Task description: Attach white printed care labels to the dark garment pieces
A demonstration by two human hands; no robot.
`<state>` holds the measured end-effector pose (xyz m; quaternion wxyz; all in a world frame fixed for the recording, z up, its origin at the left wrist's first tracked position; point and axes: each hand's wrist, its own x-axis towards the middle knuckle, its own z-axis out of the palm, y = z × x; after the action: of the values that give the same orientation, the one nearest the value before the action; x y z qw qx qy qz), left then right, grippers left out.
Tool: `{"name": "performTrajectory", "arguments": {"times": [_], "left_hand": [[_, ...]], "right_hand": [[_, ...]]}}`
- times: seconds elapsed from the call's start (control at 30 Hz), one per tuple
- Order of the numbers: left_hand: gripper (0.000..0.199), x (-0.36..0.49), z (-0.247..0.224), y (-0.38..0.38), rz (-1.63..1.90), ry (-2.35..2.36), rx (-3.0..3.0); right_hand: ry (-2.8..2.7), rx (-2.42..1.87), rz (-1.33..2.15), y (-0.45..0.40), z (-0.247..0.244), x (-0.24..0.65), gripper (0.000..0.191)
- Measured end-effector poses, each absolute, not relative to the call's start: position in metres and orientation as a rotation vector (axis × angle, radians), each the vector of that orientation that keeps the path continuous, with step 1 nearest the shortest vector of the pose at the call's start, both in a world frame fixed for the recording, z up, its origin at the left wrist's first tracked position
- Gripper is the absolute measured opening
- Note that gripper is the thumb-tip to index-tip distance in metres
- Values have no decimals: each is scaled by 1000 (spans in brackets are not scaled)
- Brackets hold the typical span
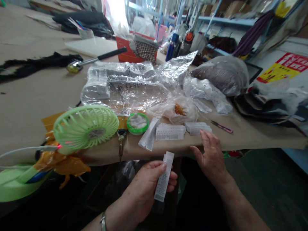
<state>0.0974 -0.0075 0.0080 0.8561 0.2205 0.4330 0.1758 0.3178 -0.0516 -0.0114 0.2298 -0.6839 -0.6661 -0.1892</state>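
Note:
Pinched between the thumb and fingers of my left hand [154, 176] are printed label strips [164, 181], held in front of the table edge. My right hand [211, 154] has its fingers apart, with the fingertips at a stack of printed labels [197, 128] on the table. To the left of that stack lies another pile of labels [169, 132]. Plain whitish strips [149, 134] lie slanted beside it. A round green container [137, 124] with white material in it sits farther left.
A green fan [86, 127] stands at the table's left front. Clear plastic bags [134, 93] spread behind the labels. A small bag holds something orange-brown [179, 109]. A pink and black pen-like tool [221, 126] lies right. A hammer-like tool [96, 60] lies farther back.

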Motion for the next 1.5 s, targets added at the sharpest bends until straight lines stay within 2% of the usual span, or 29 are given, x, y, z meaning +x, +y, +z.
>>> {"name": "performTrajectory", "arguments": {"times": [0.07, 0.13, 0.37, 0.53, 0.63, 0.8, 0.93, 1.23, 1.5], "left_hand": [[14, 98, 7, -9, 362, 911, 469], [14, 98, 5, -10, 358, 911, 470], [13, 95, 1, -11, 356, 925, 473], [13, 96, 3, -13, 360, 940, 462], [16, 96, 4, -15, 403, 849, 434], [9, 87, 1, -19, 575, 757, 347], [14, 77, 1, -25, 627, 738, 282], [6, 58, 8, -44, 618, 691, 269], [9, 49, 17, -63, 610, 684, 298]], "right_hand": [[-1891, -2010, -562, -49, -13, 328, 59], [-1948, -2034, -562, -51, -15, 331, 50], [-1881, -1710, -441, -64, -17, 339, 16], [-1701, -1545, -219, -74, -7, 309, 20], [-1881, -1279, -21, -80, -3, 268, 23], [-2108, -1173, -38, -81, -12, 222, 18], [-2183, -1150, -34, -82, -17, 216, 15], [-2185, -1075, 41, -100, -9, 204, 19], [-2196, -1015, 14, -116, -3, 202, 20]]}}
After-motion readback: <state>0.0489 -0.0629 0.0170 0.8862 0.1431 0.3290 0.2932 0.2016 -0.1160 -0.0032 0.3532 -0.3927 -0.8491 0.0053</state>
